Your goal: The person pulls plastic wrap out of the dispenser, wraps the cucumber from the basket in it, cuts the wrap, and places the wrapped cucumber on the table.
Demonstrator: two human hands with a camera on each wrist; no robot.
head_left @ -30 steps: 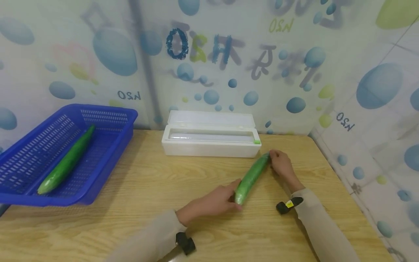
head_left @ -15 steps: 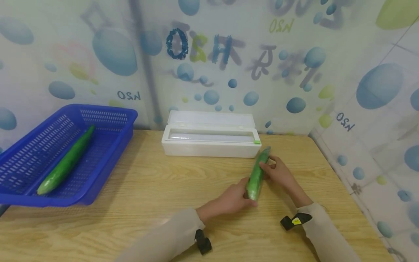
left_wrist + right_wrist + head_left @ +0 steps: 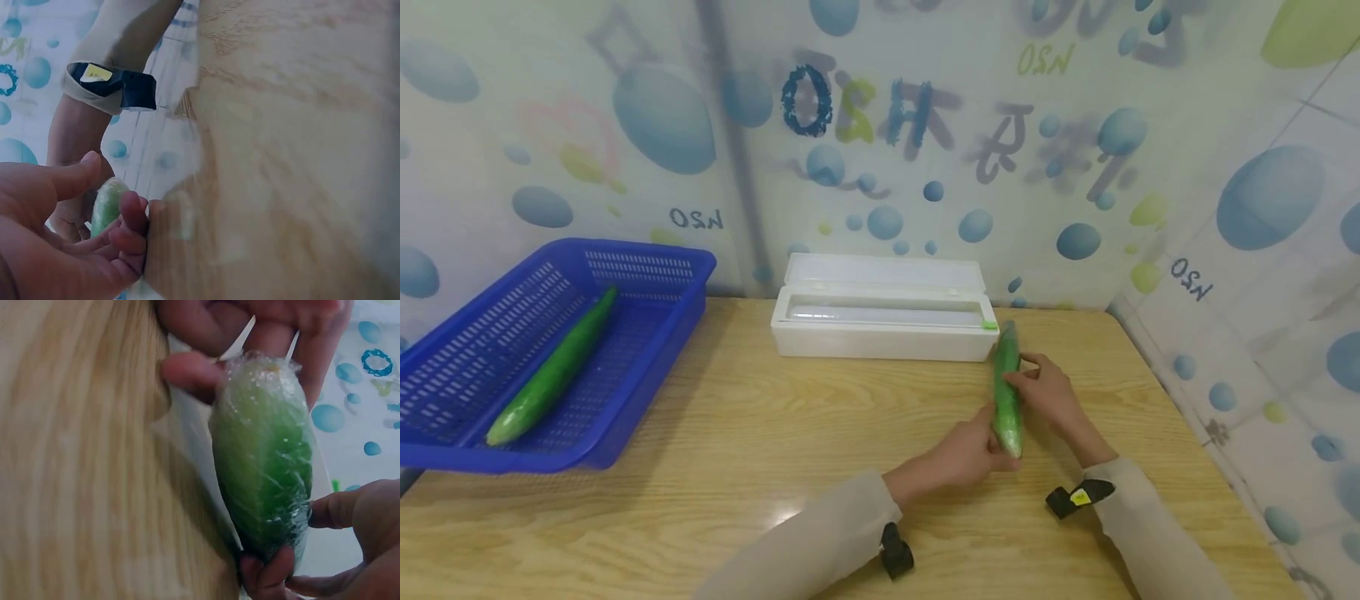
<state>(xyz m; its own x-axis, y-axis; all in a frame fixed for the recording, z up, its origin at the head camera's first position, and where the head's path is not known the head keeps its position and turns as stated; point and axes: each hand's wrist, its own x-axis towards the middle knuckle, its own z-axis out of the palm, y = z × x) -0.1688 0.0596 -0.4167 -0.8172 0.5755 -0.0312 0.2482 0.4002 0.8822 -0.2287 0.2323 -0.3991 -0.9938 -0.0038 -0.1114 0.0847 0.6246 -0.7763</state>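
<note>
A green cucumber wrapped in clear cling film is held between both hands, just above the wooden table. Wrinkled film covers its blunt near end in the right wrist view. My left hand grips that near end, fingers curled around it. Farther along, my right hand pinches the cucumber between thumb and fingers from the right side. In the left wrist view, only the cucumber's tip shows between the left thumb and curled fingers. The far tip points toward the white box's right end.
A white cling film box stands at the back with its lid up and a roll inside. At the left, a blue plastic basket holds another cucumber. A patterned wall rises behind and right of the table.
Both hands have brought the cucumber rightward and turned it from slanted to nearly straight ahead. My right hand has shifted from the far tip to a hold farther down its side.
</note>
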